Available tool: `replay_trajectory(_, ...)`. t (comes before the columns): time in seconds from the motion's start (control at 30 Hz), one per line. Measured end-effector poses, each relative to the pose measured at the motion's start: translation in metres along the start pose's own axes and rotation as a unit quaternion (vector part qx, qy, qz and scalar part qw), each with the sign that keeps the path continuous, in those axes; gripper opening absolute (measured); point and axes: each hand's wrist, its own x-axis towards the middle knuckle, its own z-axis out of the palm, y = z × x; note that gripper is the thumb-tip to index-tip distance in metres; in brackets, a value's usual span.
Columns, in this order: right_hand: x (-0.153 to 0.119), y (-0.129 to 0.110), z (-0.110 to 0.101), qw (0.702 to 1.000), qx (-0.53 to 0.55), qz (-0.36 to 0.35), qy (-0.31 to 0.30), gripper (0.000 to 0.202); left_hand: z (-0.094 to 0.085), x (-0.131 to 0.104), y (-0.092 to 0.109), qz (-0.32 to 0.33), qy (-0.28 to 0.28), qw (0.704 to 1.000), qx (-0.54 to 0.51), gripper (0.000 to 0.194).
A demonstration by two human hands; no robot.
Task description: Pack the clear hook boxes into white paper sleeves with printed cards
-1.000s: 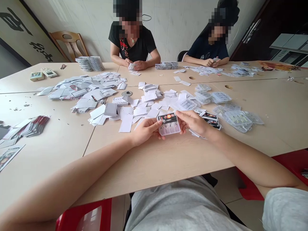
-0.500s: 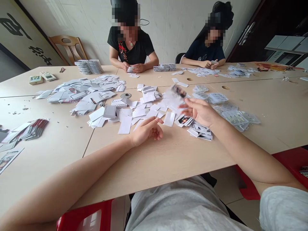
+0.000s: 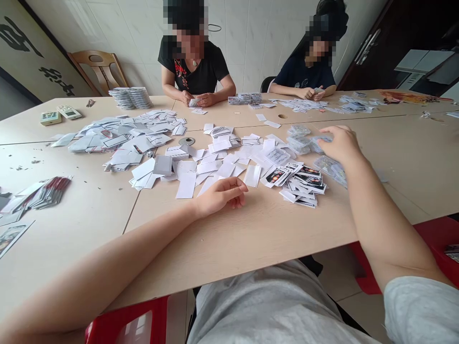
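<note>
My left hand rests on the table, its fingers loosely curled in and nothing visible in them. Just beyond it lie scattered white cards. Over at the right, my right hand reaches across small clear plastic boxes, thumb and fingers apart around one blurred box; a firm grip on it cannot be made out. Between my hands sits a heap of cards with dark pictures. A flat clear plastic case lies on the white cards beside that heap.
Across the table, two people handle small items. Stacks of packed cases stand before them. A large pile of white cards, a tape roll and a bundle of printed sleeves lie leftward.
My right hand has let go of the blurred picture card and moved right to the clear boxes. More picture cards and a clear case now lie on the piles. My left fingers shifted slightly.
</note>
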Motion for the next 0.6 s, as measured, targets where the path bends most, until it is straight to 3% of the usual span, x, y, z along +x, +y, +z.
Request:
replay_trajectory(0.13, 0.017, 0.029, 0.003, 0.996, -0.055, 0.045, -0.047, 0.063, 0.001, -0.001, 0.002, -0.008, 0.000, 1.000, -0.004, 0.028)
replay_trajectory(0.27, 0.023, 0.034, 0.017, 0.991, -0.085, 0.066, -0.082, 0.058, 0.001, -0.002, 0.003, -0.008, -0.002, 1.000, -0.009, 0.027)
replay_trajectory(0.43, 0.025, 0.030, 0.023, 0.991, -0.095, 0.080, -0.042, 0.047, 0.002, -0.001, 0.004, -0.007, 0.002, 1.000, -0.008, 0.028)
replay_trajectory(0.6, 0.022, 0.020, 0.008, 0.994, -0.085, 0.060, 0.028, 0.039, 0.004, -0.002, 0.004, 0.002, 0.010, 1.000, -0.009, 0.027)
